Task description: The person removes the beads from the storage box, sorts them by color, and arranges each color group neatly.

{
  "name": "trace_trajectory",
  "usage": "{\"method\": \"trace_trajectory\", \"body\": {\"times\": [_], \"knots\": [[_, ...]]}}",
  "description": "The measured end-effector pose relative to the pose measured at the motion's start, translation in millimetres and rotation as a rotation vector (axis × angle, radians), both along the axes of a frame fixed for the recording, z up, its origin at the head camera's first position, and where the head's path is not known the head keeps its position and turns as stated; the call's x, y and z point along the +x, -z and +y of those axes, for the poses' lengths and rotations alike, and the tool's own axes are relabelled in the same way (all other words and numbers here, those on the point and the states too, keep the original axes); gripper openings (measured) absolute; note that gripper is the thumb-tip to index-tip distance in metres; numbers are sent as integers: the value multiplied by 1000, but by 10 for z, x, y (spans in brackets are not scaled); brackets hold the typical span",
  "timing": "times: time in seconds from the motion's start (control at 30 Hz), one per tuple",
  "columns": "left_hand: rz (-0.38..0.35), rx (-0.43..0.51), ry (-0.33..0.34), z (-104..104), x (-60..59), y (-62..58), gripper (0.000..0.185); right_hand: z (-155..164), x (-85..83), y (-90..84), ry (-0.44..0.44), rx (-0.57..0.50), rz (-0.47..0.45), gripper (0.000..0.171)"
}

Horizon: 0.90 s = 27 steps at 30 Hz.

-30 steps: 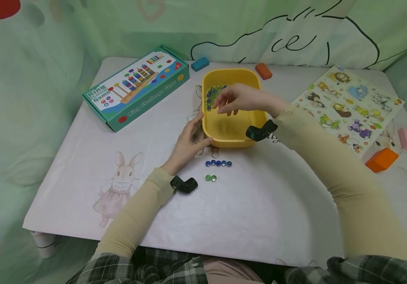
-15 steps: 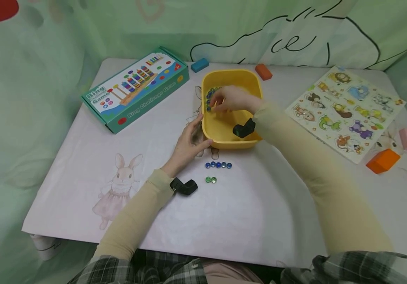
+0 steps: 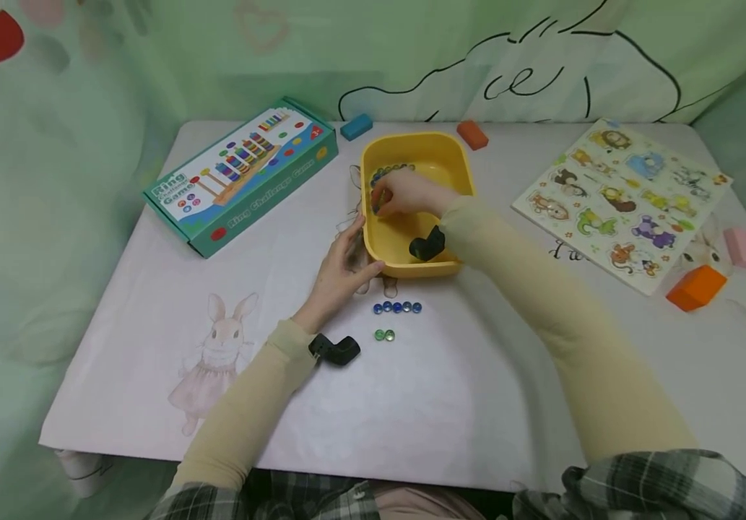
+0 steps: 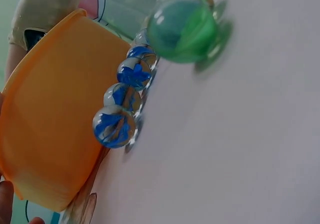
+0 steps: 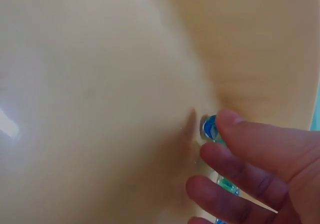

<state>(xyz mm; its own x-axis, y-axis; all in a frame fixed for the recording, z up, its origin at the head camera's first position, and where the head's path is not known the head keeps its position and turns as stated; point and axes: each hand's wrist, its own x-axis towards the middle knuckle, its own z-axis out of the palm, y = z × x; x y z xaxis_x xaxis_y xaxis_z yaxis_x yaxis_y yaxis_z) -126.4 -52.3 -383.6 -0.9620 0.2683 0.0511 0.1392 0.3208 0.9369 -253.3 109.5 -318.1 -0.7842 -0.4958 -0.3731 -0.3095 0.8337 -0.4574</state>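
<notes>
At nine o'clock inside the yellow rectangular plastic tub (image 3: 414, 270), a small blue glass marble (image 5: 210, 128) against the thumb of the right hand (image 3: 408, 193); grip narrow, cannot tell pinch from mere touch. Near eleven, more glass marbles (image 3: 395, 170). Outside at eight, left hand (image 3: 332, 276), grip wide against tub. At six, on the white surface (image 3: 463, 390), a row of five blue marbles (image 3: 397, 308), then two green marbles (image 3: 384, 335).
</notes>
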Motion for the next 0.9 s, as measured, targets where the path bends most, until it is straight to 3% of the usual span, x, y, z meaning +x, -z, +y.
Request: {"method": "trace_trajectory", "body": {"times": [0.33,0.5,0.73,0.9], "knots": [[-14,-12,-27,-27,42,10,74,-26,43,41,-54,89,53,20],[-13,-12,-23,-36,40,16,74,77,58,13,-106,79,78,18],[-16,-4,-15,-24,37,-2,73,216,119,-167,-89,31,22,18],[-21,-2,-4,-1,32,-21,73,293,210,-309,-113,-4,42,19]]}}
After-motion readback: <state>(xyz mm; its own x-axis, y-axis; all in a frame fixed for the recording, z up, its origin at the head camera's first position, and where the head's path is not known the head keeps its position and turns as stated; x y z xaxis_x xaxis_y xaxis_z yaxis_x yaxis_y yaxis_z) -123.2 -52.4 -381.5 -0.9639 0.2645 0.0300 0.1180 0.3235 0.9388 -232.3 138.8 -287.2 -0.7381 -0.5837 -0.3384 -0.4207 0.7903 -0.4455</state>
